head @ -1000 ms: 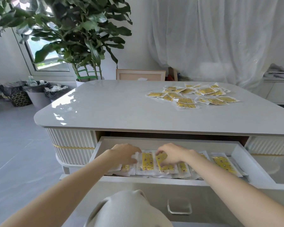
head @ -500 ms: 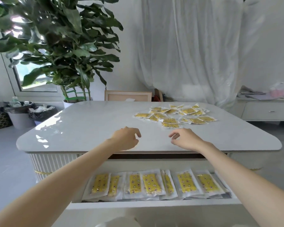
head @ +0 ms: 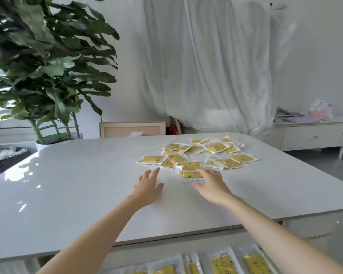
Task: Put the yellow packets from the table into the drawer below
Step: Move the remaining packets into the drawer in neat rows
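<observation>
Tabletop [head: 67, 184] packets [head: 192, 155] just beyond hands [head: 147, 189].

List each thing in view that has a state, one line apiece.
left hand: open, fingers spread above the table, holding nothing.
right hand: open, fingertips at the nearest packet, no grip.
yellow packets: loose overlapping pile, lying flat on the table.
drawer: pulled open, stored packets lying inside.
side cabinet drawer: shut.
</observation>
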Demonstrator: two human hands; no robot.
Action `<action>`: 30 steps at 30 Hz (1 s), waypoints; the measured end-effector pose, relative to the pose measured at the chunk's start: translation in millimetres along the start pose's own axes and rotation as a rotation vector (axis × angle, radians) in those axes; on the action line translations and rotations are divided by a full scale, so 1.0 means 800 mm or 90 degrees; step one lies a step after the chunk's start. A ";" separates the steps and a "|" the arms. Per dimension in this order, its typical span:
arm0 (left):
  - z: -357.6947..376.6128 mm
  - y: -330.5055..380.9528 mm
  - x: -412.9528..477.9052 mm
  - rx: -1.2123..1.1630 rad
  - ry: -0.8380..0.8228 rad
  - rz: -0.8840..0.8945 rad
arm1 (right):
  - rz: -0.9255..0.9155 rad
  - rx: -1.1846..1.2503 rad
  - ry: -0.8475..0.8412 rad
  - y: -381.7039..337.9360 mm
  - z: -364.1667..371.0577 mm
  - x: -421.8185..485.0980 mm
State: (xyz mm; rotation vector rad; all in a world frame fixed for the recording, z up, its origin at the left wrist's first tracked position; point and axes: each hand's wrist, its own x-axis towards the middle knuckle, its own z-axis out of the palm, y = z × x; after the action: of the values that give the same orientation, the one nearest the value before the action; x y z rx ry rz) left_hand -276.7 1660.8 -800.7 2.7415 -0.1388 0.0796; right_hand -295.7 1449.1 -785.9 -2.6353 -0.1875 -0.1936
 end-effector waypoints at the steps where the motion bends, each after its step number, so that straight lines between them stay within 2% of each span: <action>1: 0.008 0.000 0.016 0.004 0.015 -0.011 | -0.009 -0.008 0.002 0.003 0.007 0.013; 5: 0.038 0.001 0.073 0.028 0.097 -0.012 | -0.041 -0.071 0.011 0.020 0.041 0.065; 9: 0.044 0.002 0.123 0.068 0.211 0.064 | -0.044 -0.105 0.061 0.030 0.064 0.106; 11: 0.047 0.006 0.147 0.084 0.236 0.098 | -0.038 -0.119 0.085 0.033 0.071 0.119; 13: 0.050 0.009 0.167 0.091 0.214 0.096 | -0.032 -0.117 0.092 0.034 0.075 0.128; 18: 0.058 0.006 0.185 0.111 0.031 0.028 | -0.015 -0.082 0.085 0.040 0.083 0.136; 30: 0.053 0.001 0.127 0.138 0.002 0.007 | 0.002 -0.054 0.069 0.026 0.081 0.089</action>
State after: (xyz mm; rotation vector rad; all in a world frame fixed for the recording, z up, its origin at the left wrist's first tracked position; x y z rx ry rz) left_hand -174.4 1634.6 -832.0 2.9567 -0.1533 0.1073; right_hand -216.1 1468.9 -839.6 -2.6994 -0.1412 -0.3503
